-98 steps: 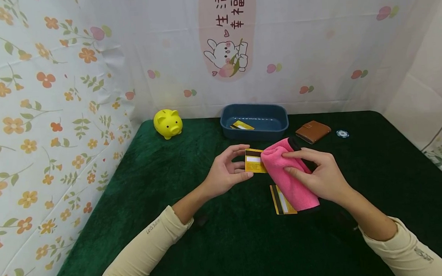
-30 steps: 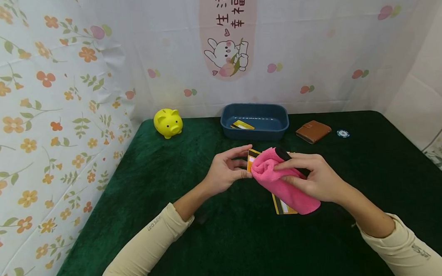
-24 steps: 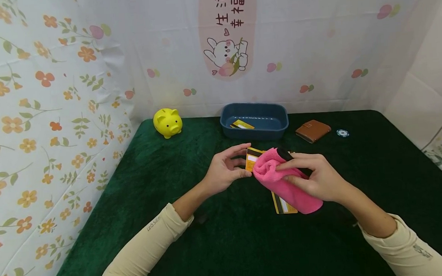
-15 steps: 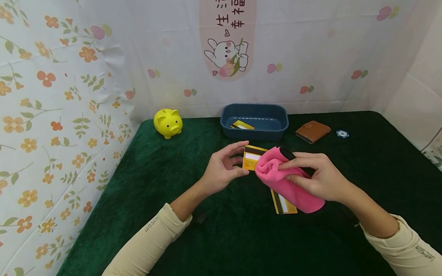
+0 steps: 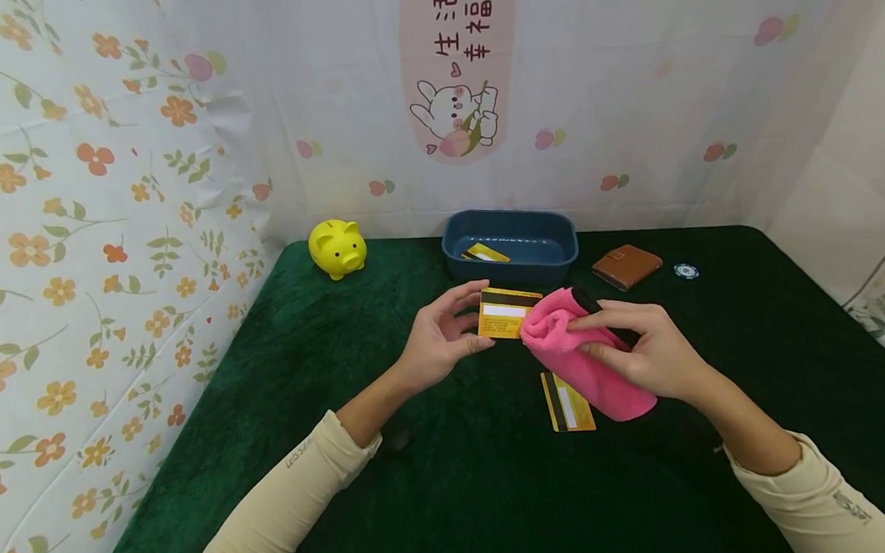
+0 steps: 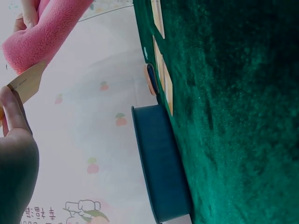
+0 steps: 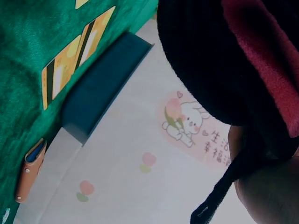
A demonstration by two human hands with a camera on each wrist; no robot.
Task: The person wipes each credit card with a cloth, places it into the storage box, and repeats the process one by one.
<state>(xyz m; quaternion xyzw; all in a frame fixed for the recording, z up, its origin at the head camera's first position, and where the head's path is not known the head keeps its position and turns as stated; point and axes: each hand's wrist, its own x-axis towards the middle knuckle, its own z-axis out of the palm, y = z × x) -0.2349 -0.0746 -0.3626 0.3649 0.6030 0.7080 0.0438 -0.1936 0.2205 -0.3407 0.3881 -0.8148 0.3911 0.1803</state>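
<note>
My left hand pinches a yellow bank card between thumb and fingers at its left edge. The card's back, with a dark stripe and a white strip, faces the head camera. A pink cloth with black edging is bunched in my right hand, thumb and fingers gripping it. One fold of the cloth covers the card's right end, also in the left wrist view, where the cloth meets the card. On the table, another bank card lies partly under the cloth in the head view.
A blue bin with a card inside stands at the back. Right of it lie a brown wallet and a poker chip. A yellow piggy bank sits back left. More bank cards show on the green cloth.
The left hand has shifted slightly left with the card, which turned more face-on to the head camera. The pink cloth slid rightward along it, uncovering most of the card and more of the table card.
</note>
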